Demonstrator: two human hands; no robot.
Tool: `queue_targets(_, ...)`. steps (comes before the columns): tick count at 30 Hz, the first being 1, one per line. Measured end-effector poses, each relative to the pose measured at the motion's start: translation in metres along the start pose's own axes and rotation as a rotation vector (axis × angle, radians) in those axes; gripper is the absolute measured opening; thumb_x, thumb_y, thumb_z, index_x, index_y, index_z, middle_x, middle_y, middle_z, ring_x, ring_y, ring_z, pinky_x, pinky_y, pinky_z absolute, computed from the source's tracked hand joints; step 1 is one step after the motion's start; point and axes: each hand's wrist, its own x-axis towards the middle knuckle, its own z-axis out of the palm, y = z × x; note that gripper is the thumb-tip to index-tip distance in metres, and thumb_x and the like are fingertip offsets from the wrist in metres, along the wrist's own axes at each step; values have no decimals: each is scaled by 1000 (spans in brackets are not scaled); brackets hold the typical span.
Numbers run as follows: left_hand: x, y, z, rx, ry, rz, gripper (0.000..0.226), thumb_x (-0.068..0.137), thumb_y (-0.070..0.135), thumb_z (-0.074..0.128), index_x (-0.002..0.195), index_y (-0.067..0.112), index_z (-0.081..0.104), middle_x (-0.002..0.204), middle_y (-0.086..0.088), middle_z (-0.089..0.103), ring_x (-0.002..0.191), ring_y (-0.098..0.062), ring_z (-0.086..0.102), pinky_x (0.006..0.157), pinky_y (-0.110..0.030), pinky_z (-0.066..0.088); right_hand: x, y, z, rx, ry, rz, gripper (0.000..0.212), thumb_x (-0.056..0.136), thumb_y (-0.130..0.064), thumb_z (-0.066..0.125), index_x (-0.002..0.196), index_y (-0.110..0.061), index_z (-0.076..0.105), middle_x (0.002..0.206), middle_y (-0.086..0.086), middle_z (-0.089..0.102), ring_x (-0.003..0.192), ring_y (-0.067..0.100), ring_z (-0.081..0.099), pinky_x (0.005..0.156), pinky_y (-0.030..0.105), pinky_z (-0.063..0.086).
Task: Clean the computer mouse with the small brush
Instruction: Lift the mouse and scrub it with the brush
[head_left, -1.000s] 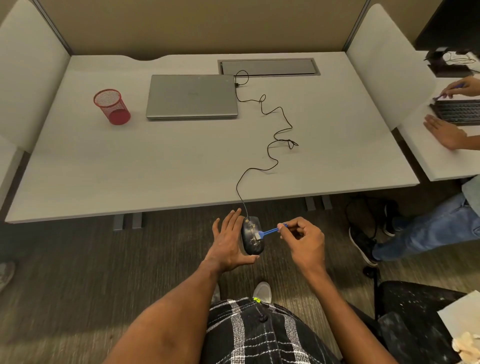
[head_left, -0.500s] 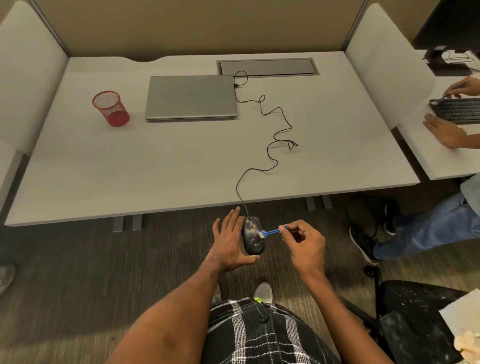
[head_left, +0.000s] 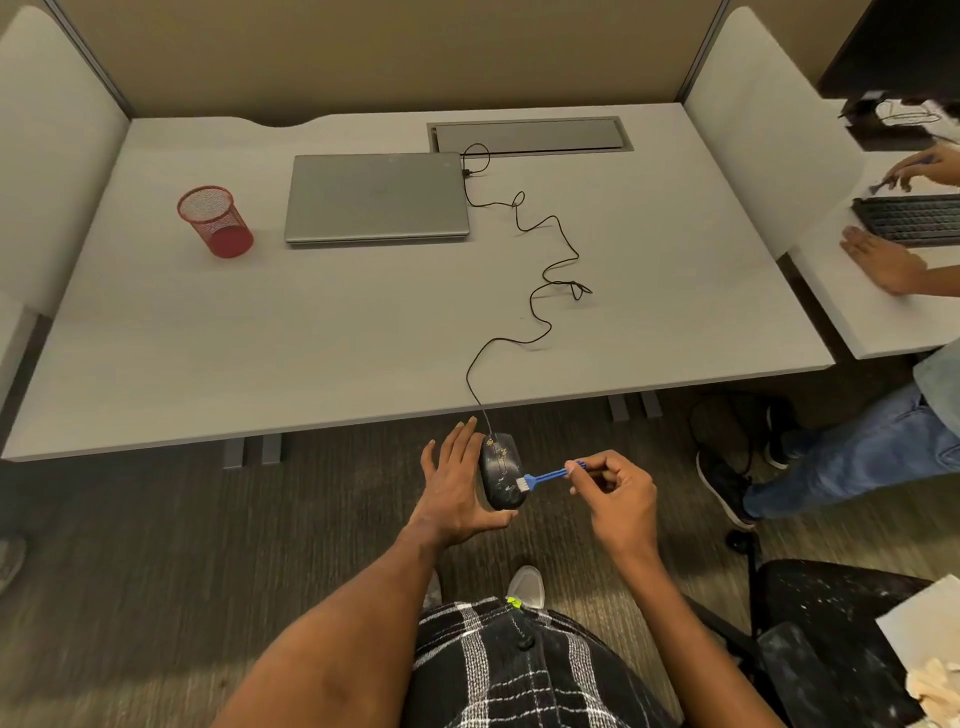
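A black computer mouse (head_left: 500, 470), speckled with dust, lies in my left hand (head_left: 453, 488) just below the desk's front edge, over the carpet. My fingers are spread behind it and the thumb curls under its near end. A small blue brush (head_left: 545, 476) with white bristles is pinched in my right hand (head_left: 615, 493). Its bristles touch the right side of the mouse near the rear. The mouse's black cable (head_left: 540, 291) snakes across the desk to the closed grey laptop (head_left: 376, 198).
On the grey desk (head_left: 311, 322) stand a red mesh cup (head_left: 215, 222) at the left and a cable hatch (head_left: 530, 135) at the back. Another person sits at the right with hands at a keyboard (head_left: 911, 218). A black chair (head_left: 826, 623) is at lower right.
The brush head has slid a little down the right side of the mouse, toward its rear. My left hand and the mouse have stayed put.
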Motion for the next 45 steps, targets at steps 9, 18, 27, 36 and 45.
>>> queue_targets(9, 0, 2, 0, 12, 24, 11, 128, 71, 81, 74, 165, 14, 18, 176, -3, -2, 161, -18, -11, 128, -59, -9, 3, 2, -1, 42, -41, 22, 7, 93, -15, 80, 87, -19, 78, 78, 2, 77, 71, 19, 75, 68, 35, 61)
queue_targets(18, 1, 2, 0, 16, 23, 6, 128, 70, 80, 75, 164, 14, 18, 176, -3, 1, 162, -18, -11, 128, -60, -7, 1, -2, -5, 47, -58, 29, 6, 93, -14, 79, 88, -18, 78, 76, 2, 77, 72, 15, 74, 66, 30, 60)
queue_targets(27, -2, 3, 1, 3, 19, -1, 128, 71, 78, 77, 165, 16, 17, 176, -2, 1, 162, -18, -10, 128, -60, -7, -1, -5, -6, 46, -70, -4, 7, 93, -14, 79, 88, -19, 78, 78, 1, 77, 72, 18, 75, 68, 29, 60)
queue_targets(36, -2, 3, 0, 0, 28, -5, 128, 70, 77, 78, 164, 15, 17, 175, -2, 3, 162, -18, -9, 128, -60, -6, -3, 0, -5, -3, -48, -36, 9, 93, -19, 79, 87, -25, 77, 76, -4, 76, 72, 13, 74, 67, 28, 61)
queue_targets(45, -2, 2, 0, -9, 40, 2, 127, 70, 76, 78, 164, 16, 18, 175, -1, 5, 162, -17, -8, 128, -60, -6, -4, -2, -3, -3, -72, -78, 11, 92, -14, 81, 85, -22, 77, 76, -4, 76, 70, 15, 73, 65, 27, 59)
